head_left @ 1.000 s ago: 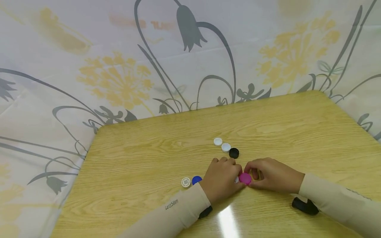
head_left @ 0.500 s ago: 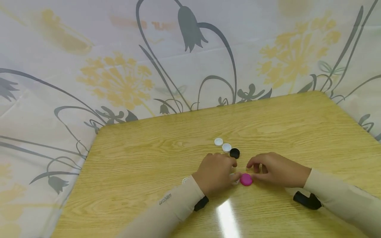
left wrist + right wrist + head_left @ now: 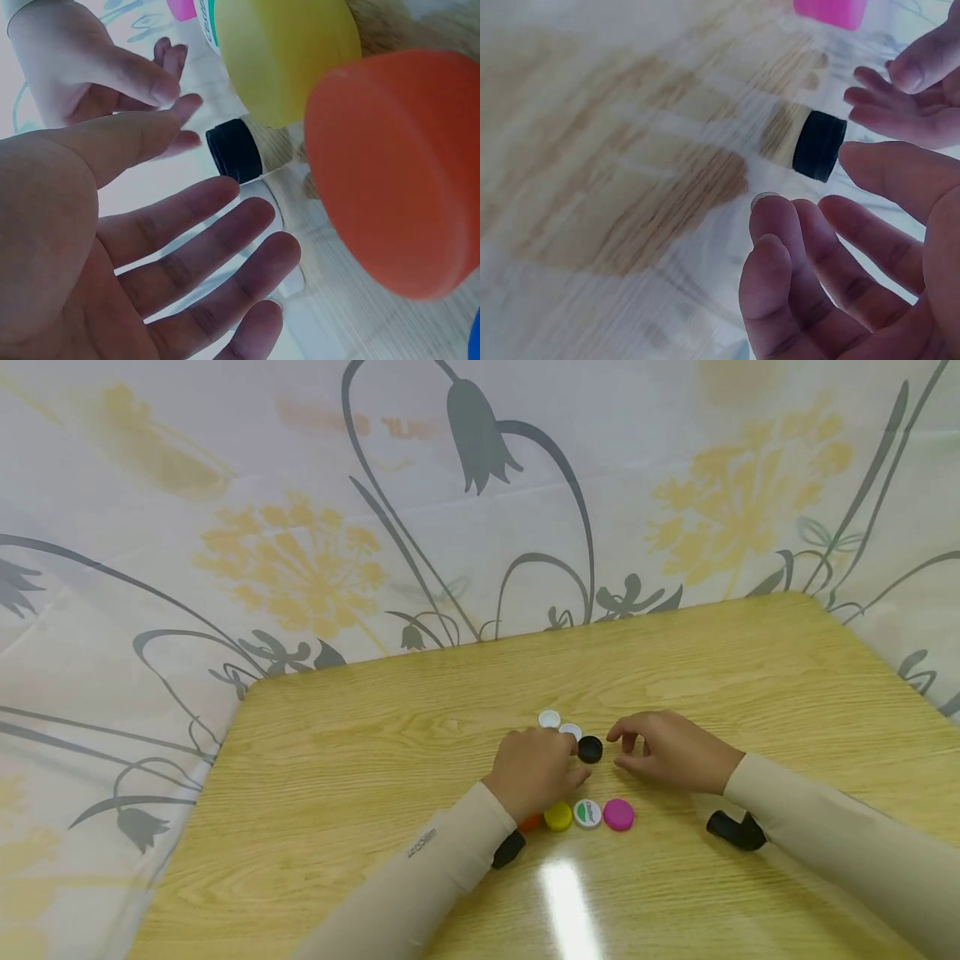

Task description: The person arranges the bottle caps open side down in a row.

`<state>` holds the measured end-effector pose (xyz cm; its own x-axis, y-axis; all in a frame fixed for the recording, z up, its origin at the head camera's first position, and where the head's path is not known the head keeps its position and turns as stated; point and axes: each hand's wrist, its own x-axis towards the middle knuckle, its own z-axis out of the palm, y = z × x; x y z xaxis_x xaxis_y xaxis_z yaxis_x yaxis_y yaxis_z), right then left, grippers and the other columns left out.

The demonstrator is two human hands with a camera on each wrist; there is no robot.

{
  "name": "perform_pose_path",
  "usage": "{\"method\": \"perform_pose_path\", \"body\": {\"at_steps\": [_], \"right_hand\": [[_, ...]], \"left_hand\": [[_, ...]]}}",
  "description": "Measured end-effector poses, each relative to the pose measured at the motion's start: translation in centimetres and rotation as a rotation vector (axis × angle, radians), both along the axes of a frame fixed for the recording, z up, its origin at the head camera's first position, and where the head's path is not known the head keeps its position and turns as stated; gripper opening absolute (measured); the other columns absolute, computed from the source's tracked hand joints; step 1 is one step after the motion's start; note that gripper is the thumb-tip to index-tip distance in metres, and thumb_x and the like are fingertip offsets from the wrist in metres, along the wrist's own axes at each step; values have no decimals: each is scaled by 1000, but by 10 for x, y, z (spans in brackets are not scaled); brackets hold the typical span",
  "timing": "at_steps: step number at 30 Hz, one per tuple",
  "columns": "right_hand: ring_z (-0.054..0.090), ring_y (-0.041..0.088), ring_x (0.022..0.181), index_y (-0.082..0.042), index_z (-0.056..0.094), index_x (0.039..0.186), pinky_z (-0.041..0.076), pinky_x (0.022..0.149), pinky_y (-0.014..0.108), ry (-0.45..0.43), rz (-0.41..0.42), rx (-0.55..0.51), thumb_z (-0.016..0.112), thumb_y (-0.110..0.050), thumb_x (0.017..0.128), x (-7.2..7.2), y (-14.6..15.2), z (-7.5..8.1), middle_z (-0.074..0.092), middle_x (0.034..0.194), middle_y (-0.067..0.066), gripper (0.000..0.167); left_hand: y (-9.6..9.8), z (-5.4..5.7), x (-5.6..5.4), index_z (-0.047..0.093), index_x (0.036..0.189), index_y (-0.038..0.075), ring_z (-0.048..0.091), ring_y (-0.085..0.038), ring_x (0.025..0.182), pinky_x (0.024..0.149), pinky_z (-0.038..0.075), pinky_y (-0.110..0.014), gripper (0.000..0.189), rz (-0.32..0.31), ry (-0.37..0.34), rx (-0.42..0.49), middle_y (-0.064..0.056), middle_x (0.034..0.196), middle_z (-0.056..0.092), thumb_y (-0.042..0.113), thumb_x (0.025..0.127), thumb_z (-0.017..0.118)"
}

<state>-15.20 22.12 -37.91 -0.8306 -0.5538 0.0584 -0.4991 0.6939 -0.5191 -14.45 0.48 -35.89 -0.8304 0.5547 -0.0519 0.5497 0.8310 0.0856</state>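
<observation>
A black bottle cap [image 3: 590, 750] lies hollow side up on the table, between my two hands. My left hand [image 3: 535, 770] hovers on its left with thumb and fingers apart, partly covering a white cap [image 3: 572, 730]. On the other side, my right hand [image 3: 671, 752] has loosely bent fingers pointing at the black cap and holds nothing. Nearer to me runs a row of caps: pink [image 3: 618, 815], white with a green print [image 3: 587, 814], yellow [image 3: 558, 817] and orange [image 3: 529, 823]. A blue cap [image 3: 475, 346] shows at the edge of the left wrist view.
Another white cap [image 3: 549, 719] lies farthest back in the slanted line with the black one. The wooden table [image 3: 375, 735] reaches to a floral curtain [image 3: 420, 527] behind it. Black wrist devices [image 3: 735, 831] hang under both sleeves.
Both hands have let go of the row with the pink cap and moved away from me to either side of the black cap. The printed white, yellow and orange caps are now uncovered.
</observation>
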Motion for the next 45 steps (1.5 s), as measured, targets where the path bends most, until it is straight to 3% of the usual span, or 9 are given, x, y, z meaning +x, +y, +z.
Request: {"method": "perform_pose_path", "body": {"at_steps": [4,12,26,37,45], "right_hand": [[54,3,67,-1,70,109,48,64,23,-23,-8,12,75,-12,87,-7,-1,-3,67,81,-6,24],[55,4,71,-1,70,109,50,68,25,-36,8,2,74,-12,88,-13,-5,-6,67,81,-6,23],[55,6,72,-9,72,99,47,67,23,-54,19,-23,75,-9,86,-16,-12,-6,64,78,-8,13],[52,5,69,-9,71,99,46,65,23,-54,10,-20,78,-11,84,-15,-14,-10,61,74,-8,17],[52,4,69,-11,70,96,46,64,22,-51,22,-36,79,-10,81,-14,-12,-11,61,75,-9,17]], "left_hand": [[2,-2,-3,72,91,20,64,-10,68,61,51,-32,27,7,-20,-1,9,80,70,46,94,66],[4,-4,-6,64,79,19,53,-10,59,50,40,-28,30,20,-36,3,8,65,56,44,95,66],[8,-4,-5,63,77,17,52,-10,58,48,37,-27,32,14,-19,-13,7,66,57,43,95,66],[9,-8,-7,64,77,15,51,-11,57,48,37,-26,28,3,-6,-1,5,65,53,35,95,68],[9,-10,-9,66,80,18,58,-10,65,57,42,-28,22,15,-35,10,8,73,62,34,94,70]]}}
